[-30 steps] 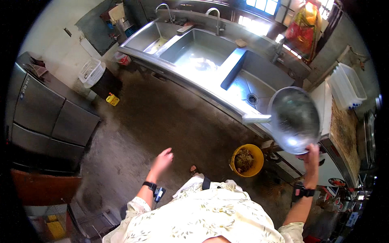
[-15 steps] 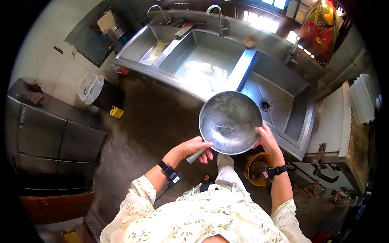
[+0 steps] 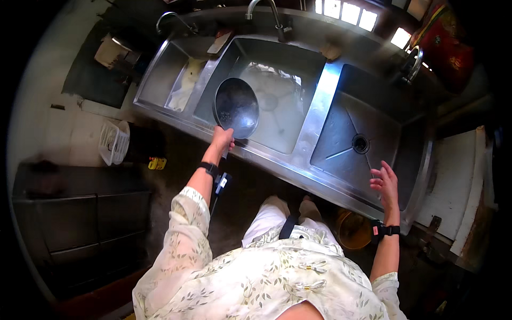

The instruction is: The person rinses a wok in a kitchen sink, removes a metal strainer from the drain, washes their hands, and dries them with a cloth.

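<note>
A round, dark metal wok is tilted over the front left part of the middle sink basin, which holds cloudy water. My left hand is closed round its handle, of which only the end shows below my fingers. Over the front of the right basin, with its round drain, my right hand hangs with fingers apart and nothing in it. Whether the wok touches the water or the rim I cannot tell.
The small left basin holds something pale yellow and white. Curved taps rise behind the sinks. A yellow bucket stands below the sink front, near my feet. To the left are a white plastic basket and a dark cabinet.
The wok has moved left and forward from in front of me to over the middle basin. My right hand has let go of it and moved right. I stand closer to the sink.
</note>
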`<action>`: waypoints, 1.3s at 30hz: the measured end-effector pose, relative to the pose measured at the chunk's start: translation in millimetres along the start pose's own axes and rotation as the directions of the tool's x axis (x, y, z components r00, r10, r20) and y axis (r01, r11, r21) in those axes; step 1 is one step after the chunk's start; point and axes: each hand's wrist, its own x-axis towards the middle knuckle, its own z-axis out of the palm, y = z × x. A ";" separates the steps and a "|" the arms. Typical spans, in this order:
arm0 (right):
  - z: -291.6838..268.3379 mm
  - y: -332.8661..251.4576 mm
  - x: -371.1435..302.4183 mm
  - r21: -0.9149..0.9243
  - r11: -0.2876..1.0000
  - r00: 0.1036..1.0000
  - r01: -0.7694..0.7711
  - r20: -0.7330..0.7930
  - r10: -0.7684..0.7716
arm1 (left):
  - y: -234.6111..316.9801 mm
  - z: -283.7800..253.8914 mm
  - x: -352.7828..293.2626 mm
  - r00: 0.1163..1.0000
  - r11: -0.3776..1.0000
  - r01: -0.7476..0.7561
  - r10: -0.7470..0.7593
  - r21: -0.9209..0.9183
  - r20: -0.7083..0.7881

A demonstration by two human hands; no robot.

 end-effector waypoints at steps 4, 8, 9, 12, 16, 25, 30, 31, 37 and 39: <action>-21.5 18.2 -2.8 0.069 0.997 0.983 -0.039 -0.174 0.051 | 9.6 17.4 79.7 0.993 0.924 0.032 0.013 0.381 -0.116; -16.8 21.3 -18.2 0.170 0.985 0.939 -0.016 -0.336 0.073 | 5.9 36.5 127.7 0.999 0.859 0.001 0.023 0.512 -0.039; -8.1 20.8 -22.9 0.194 0.981 0.928 -0.008 -0.364 0.079 | -12.3 30.9 155.1 0.999 0.878 0.020 -0.033 0.477 0.018; -0.3 32.0 -45.4 0.255 0.967 0.870 0.003 -0.478 0.123 | -26.6 52.7 163.8 0.938 0.976 0.153 -0.193 0.155 0.287; 8.5 42.4 -57.9 0.333 0.942 0.838 0.039 -0.525 0.151 | -27.6 52.5 162.1 0.756 0.905 0.400 -0.416 0.145 0.506; 32.5 72.4 -65.0 0.402 0.915 0.816 0.017 -0.534 0.220 | 80.1 34.6 124.9 0.570 0.927 0.334 -0.343 0.171 0.747; 18.9 79.3 -51.3 0.420 0.907 0.845 -0.007 -0.482 0.230 | 148.4 82.1 71.4 0.632 0.959 0.268 -0.248 0.093 0.734; 12.5 80.6 -47.3 0.423 0.906 0.849 0.001 -0.479 0.222 | 155.1 92.8 69.0 0.641 0.963 0.253 -0.240 0.094 0.729; -27.2 76.8 -35.0 0.436 0.900 0.858 0.030 -0.473 0.200 | 191.8 150.0 45.3 0.785 0.990 0.105 -0.142 0.096 0.603; -39.2 75.2 -34.9 0.441 0.897 0.854 0.029 -0.477 0.207 | 201.8 163.9 34.7 0.821 0.989 0.001 -0.084 0.146 0.564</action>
